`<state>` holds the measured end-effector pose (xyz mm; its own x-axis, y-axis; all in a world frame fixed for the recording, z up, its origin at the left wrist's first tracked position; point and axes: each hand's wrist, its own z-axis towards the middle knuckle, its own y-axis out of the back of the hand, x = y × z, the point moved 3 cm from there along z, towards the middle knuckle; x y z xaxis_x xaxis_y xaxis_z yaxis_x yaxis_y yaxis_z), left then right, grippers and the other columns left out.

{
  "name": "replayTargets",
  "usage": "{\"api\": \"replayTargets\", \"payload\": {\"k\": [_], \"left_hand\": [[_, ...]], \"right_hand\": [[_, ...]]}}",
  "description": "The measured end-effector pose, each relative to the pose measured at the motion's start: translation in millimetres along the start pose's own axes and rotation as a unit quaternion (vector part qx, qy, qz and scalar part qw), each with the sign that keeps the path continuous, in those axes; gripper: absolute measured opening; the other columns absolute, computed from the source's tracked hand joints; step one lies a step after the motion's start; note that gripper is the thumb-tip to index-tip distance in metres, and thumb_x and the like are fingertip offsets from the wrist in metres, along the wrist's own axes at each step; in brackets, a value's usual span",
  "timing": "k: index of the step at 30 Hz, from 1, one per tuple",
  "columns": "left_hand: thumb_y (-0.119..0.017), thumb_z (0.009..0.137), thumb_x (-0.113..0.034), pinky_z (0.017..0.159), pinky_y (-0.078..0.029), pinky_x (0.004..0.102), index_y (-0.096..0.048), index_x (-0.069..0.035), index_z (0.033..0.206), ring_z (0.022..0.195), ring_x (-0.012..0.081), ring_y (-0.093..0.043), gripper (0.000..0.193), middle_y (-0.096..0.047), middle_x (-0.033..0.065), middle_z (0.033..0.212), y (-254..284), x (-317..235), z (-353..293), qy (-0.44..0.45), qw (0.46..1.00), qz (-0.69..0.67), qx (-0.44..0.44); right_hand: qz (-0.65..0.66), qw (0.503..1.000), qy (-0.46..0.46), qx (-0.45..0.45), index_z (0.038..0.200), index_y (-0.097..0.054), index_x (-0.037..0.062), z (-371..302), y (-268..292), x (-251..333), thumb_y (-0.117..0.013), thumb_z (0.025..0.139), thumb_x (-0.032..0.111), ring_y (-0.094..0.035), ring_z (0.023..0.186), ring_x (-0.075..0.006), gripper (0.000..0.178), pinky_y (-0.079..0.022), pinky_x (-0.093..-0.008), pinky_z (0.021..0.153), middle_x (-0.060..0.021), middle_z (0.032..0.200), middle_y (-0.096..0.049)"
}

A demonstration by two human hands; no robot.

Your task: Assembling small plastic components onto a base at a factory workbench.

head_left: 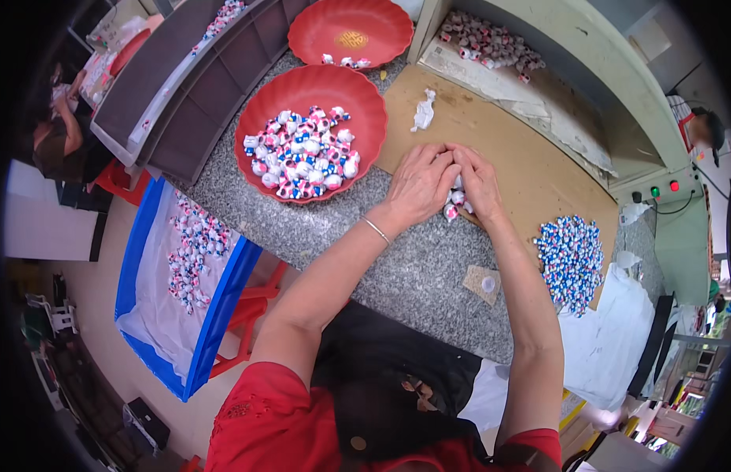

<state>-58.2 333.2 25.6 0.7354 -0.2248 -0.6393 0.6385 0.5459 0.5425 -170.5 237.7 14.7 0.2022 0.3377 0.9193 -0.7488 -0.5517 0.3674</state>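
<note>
My left hand and my right hand meet at the front edge of the brown board, fingers curved and touching at the tips. Between them is a small cluster of white figurine pieces with pink and dark markings, partly hidden under my palms. Both hands close around this cluster. To the left, a red scalloped bowl holds a heap of similar white, pink and blue pieces. On the board to the right lies a pile of small blue and white pieces.
Behind the first bowl is a second red bowl. A crumpled white tissue lies on the board. More pieces fill a green machine's opening. A blue-rimmed tray stands lower left; a small square pad sits on the granite top.
</note>
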Motion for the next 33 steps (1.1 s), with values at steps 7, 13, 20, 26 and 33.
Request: {"api": "replayTargets", "payload": {"k": [7,13,20,26,33], "left_hand": [[-0.05,0.096,-0.021,0.093,-0.044,0.0445,-0.064,-0.002,0.108,0.105,0.034,-0.055,0.026,-0.06,0.0155,0.11,6.3,-17.5,-35.1,-0.012,0.999,0.005,-0.046],[-0.051,0.095,-0.021,0.093,-0.043,0.0463,-0.064,-0.005,0.109,0.106,0.0339,-0.055,0.025,-0.06,0.0147,0.11,11.9,-36.5,-62.6,-0.013,0.998,0.048,-0.031],[-0.051,0.096,-0.021,0.095,-0.041,0.0466,-0.063,-0.004,0.112,0.109,0.0346,-0.054,0.026,-0.059,0.0147,0.113,15.0,-46.9,-77.9,-0.048,0.997,0.067,-0.012],[-0.049,0.096,-0.017,0.099,-0.041,0.0439,-0.061,0.0,0.115,0.113,0.0352,-0.053,0.028,-0.058,0.0172,0.117,14.1,-45.2,-71.8,-0.005,0.999,0.035,-0.009],[-0.054,0.094,-0.014,0.097,-0.04,0.0453,-0.062,0.001,0.11,0.11,0.0361,-0.052,0.023,-0.056,0.0185,0.116,27.8,-44.4,-64.8,0.001,0.996,0.013,-0.086]], "right_hand": [[-0.068,0.993,0.047,-0.083,0.103,-0.068,-0.0002,-36.6,-20.8,9.8,-0.049,0.098,0.023,-0.06,0.103,-0.0339,0.031,-0.045,-0.0391,0.092,-0.0174,0.104,-0.067],[-0.118,0.984,0.062,-0.118,0.111,-0.065,-0.0017,-76.2,-25.7,21.3,-0.044,0.102,0.023,-0.062,0.102,-0.029,0.034,-0.046,-0.0344,0.093,-0.017,0.107,-0.066],[-0.148,0.971,0.039,-0.186,0.104,-0.066,-0.0024,-102.8,-40.5,30.2,-0.045,0.098,0.018,-0.058,0.105,-0.0363,0.029,-0.044,-0.0433,0.094,-0.0196,0.107,-0.065],[-0.201,0.938,0.118,-0.258,0.104,-0.065,-0.0021,-101.2,-22.1,42.3,-0.052,0.095,0.015,-0.059,0.106,-0.0367,0.023,-0.045,-0.043,0.094,-0.0197,0.106,-0.065],[-0.36,0.909,0.066,-0.199,0.098,-0.068,-0.0003,-182.8,109.9,41.9,-0.066,0.086,0.002,-0.067,0.087,-0.0305,0.013,-0.053,-0.0343,0.076,-0.0146,0.1,-0.066]]}}
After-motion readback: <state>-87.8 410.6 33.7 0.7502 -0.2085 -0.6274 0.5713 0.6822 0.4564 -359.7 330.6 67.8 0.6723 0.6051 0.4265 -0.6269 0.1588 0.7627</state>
